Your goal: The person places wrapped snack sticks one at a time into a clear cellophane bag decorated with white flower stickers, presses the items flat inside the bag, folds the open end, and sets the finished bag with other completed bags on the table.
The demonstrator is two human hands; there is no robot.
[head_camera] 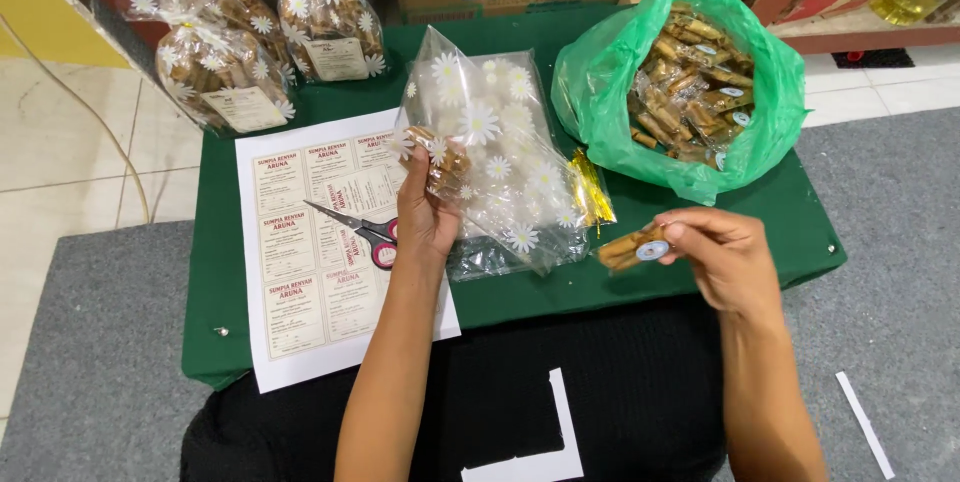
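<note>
A low table covered in a green cloth [250,242] is standing on a grey carpet [90,342]. A white sheet of printed labels [300,292] is lying at the left front of the table, overhanging its front edge, with red-handled scissors [362,228] lying on it. Three filled daisy-print bags [225,67] are sitting at the back left corner. A pile of empty clear daisy-print bags [515,192] is lying in the middle, with gold twist ties [592,187] just beside it. An open green plastic bag [600,92] of wrapped snack rolls is resting at the back right. White paper strips [865,422] are lying on the carpet.
</note>
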